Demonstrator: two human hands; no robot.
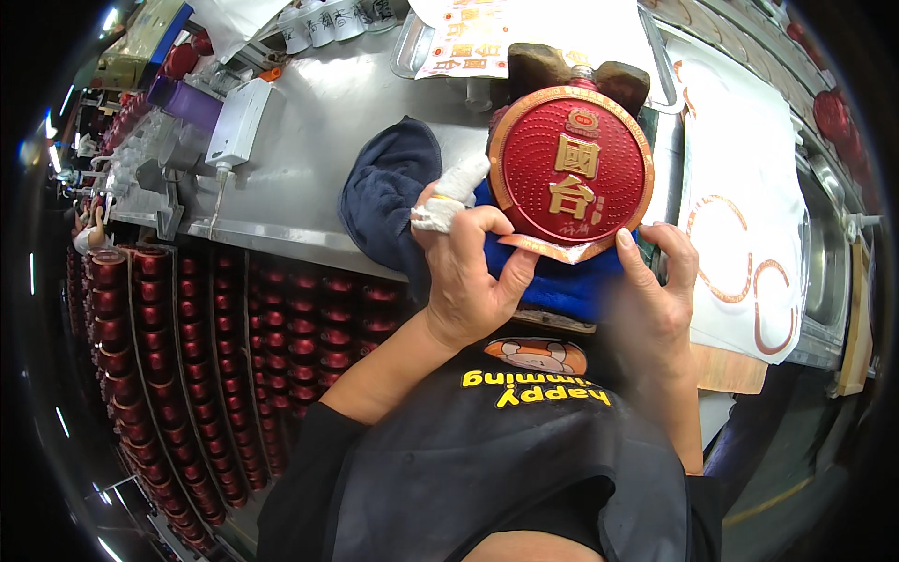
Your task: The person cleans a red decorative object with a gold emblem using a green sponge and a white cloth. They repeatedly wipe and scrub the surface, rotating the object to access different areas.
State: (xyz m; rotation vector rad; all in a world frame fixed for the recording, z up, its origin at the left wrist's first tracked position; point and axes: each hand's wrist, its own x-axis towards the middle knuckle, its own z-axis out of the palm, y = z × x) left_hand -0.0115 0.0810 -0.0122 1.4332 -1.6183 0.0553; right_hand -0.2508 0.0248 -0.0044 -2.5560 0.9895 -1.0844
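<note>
1. Workpiece: red disc-shaped bottle (529, 173) with raised gold characters, face up in front of the wearer, neck away, over a bright blue cloth (538, 298). A dark brown rest (623, 86) sits by the neck.
2. Done: from my remote view, an orange-gold rim band (502, 131) lies on the rim along the left side, top and right side; I judge most of the circuit seated.
3. Left: along the lower edge a loose strip end (573, 253) stands off the rim. I judge this short stretch unfinished; whether the ends meet cleanly, I cannot tell.
4. Left hand (468, 272): thumb and index finger close on the strip end at lower left; another finger wears a white wrap (459, 192).
5. Right hand (660, 304): thumb at the lower right rim, index finger bent beside it. I cannot tell whether these fingers grip or merely steady; part of the hand is blurred.
6. Stock: curved strips (773, 314) lie on a white sheet (716, 342) at right, so I judge more banding remains. Rows of red bottles (197, 309) stand at lower left; their banding is too small to read.
</note>
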